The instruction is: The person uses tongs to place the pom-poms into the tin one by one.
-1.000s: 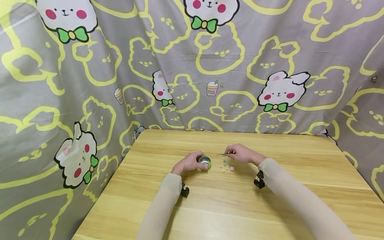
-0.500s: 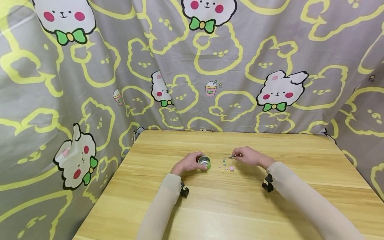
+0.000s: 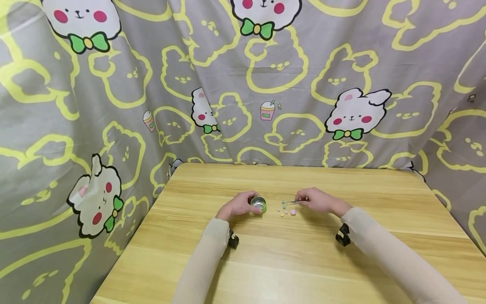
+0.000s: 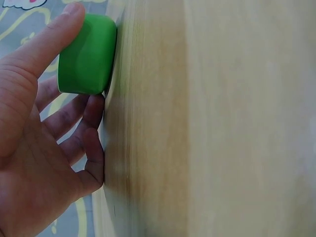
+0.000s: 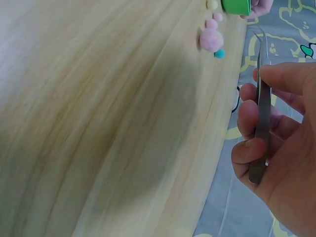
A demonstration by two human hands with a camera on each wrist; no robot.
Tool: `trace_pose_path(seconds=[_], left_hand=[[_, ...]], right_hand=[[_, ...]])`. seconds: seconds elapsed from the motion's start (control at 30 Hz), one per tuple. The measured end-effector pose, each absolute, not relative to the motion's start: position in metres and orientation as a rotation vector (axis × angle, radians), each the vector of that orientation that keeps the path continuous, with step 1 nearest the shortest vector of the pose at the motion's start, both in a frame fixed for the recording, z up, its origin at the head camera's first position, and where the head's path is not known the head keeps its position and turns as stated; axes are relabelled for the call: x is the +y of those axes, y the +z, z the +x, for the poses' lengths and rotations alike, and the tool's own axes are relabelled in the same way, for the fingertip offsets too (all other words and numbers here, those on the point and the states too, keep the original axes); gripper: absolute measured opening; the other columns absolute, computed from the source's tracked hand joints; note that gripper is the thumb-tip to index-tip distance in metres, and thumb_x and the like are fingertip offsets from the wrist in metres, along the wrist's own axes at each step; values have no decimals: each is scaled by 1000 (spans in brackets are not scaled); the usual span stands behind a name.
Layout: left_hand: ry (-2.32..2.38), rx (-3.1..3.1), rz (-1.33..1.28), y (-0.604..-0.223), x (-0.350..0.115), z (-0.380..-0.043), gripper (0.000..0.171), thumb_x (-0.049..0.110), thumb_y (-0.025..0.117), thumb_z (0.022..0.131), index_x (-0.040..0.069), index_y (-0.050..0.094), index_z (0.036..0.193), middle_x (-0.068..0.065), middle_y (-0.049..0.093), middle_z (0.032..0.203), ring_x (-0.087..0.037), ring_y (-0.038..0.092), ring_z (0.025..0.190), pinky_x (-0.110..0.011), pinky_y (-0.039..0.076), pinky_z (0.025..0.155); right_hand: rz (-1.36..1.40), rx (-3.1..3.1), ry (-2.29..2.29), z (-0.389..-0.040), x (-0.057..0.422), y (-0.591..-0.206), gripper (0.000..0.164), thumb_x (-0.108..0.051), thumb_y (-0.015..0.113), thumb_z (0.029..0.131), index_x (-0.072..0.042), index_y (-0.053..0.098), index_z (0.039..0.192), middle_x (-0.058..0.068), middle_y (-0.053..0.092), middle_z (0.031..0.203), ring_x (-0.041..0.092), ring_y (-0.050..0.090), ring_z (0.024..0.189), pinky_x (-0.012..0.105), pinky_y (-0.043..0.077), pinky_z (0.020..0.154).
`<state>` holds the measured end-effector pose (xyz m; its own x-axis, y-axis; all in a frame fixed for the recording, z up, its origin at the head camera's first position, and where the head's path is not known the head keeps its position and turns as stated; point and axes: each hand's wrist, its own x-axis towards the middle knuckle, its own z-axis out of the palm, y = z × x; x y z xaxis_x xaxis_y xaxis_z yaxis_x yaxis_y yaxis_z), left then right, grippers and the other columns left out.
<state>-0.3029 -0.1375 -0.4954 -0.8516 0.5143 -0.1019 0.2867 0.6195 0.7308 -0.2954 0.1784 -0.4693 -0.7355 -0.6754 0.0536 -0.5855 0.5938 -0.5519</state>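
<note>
My left hand (image 3: 240,204) holds a small round green tin (image 4: 86,54) between thumb and fingers, its lower edge at the tabletop. In the head view the tin's open top shows a shiny inside; any contents are too small to make out. In my right hand (image 3: 319,200) is a pair of metal tweezers (image 5: 263,108), tips pointing left. Those tips are close to two teal pom-poms (image 3: 284,207); whether they touch one I cannot tell. Nearby lie a larger pink pom-pom (image 5: 211,39), smaller pink ones and a yellow pom-pom (image 3: 282,215).
A wooden table (image 3: 273,261) carries everything, its far edge meeting a grey curtain (image 3: 235,63) printed with bears. Curtains also hang at the left and right. Each wrist wears a black device (image 3: 343,234).
My right hand has moved right and a little nearer with the tweezers, their tips shifting from behind the pom-poms to beside the teal ones. The left hand and tin have stayed in place.
</note>
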Motion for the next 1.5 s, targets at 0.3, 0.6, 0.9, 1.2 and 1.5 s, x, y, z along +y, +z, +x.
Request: trace_pose_path(seconds=[0.3,0.6,0.9,1.2,1.5], left_hand=[[1063,2545,632,-494,-138,-305,46,30,78,79,17,59,118,5,59,102,-12,55,93,-30,44,82],[1068,2540,641,-492,-138,-306,46,28,78,79,14,59,118,3,60,103,-14,55,94,-32,44,83],[1054,2544,645,-492,-139,-305,45,28,78,80,15,59,118,3,60,103,-13,55,94,-30,44,83],[1061,2529,625,-493,-137,-304,45,29,77,80,15,58,118,3,60,102,-13,55,94,-31,44,83],[1044,2538,617,-493,-138,-304,45,31,77,80,18,58,119,6,59,102,-12,55,93,-30,44,83]], right_hand=[[-1061,2670,-794,-294,187,-471,12,-5,57,92,-12,66,96,3,65,90,10,49,70,29,42,64],[-1133,2691,-766,-293,197,-473,11,-1,60,90,-10,66,92,0,64,86,8,50,72,28,42,63],[-1113,2697,-762,-291,198,-475,9,-3,60,90,-9,66,91,1,64,86,9,50,73,29,42,65],[-1115,2709,-754,-291,200,-481,8,-3,60,89,-10,66,91,0,63,86,9,50,73,30,43,66],[-1108,2695,-754,-290,200,-483,9,-4,60,90,-10,66,92,0,64,86,9,50,72,29,43,65]])
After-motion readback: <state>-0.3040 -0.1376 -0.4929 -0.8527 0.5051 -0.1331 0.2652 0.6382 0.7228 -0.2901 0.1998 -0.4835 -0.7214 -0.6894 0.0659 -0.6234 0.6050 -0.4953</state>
